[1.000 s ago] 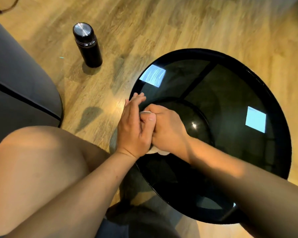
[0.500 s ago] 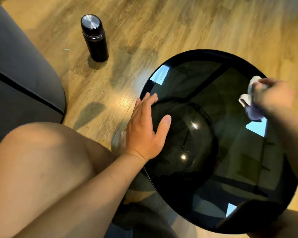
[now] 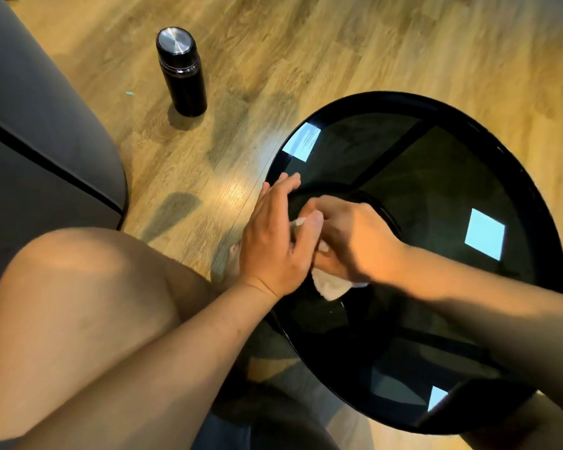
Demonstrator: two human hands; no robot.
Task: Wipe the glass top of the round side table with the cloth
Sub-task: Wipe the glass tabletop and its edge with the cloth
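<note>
The round side table has a dark glass top (image 3: 442, 177) with a black rim, and it fills the right half of the view. My right hand (image 3: 351, 238) presses a white cloth (image 3: 330, 284) on the glass near the table's left edge, with the cloth showing below the fingers. My left hand (image 3: 273, 238) rests flat on the left rim of the table, fingers apart, its thumb touching my right hand and the cloth.
A black flask with a steel lid (image 3: 181, 71) stands on the wooden floor at the upper left. A dark grey sofa (image 3: 36, 141) runs along the left side. My bare knee (image 3: 78, 303) is at the lower left.
My right hand swept the cloth from the table's left edge out to the far right of the glass and has come back to the left edge beside my left hand, which stayed put.
</note>
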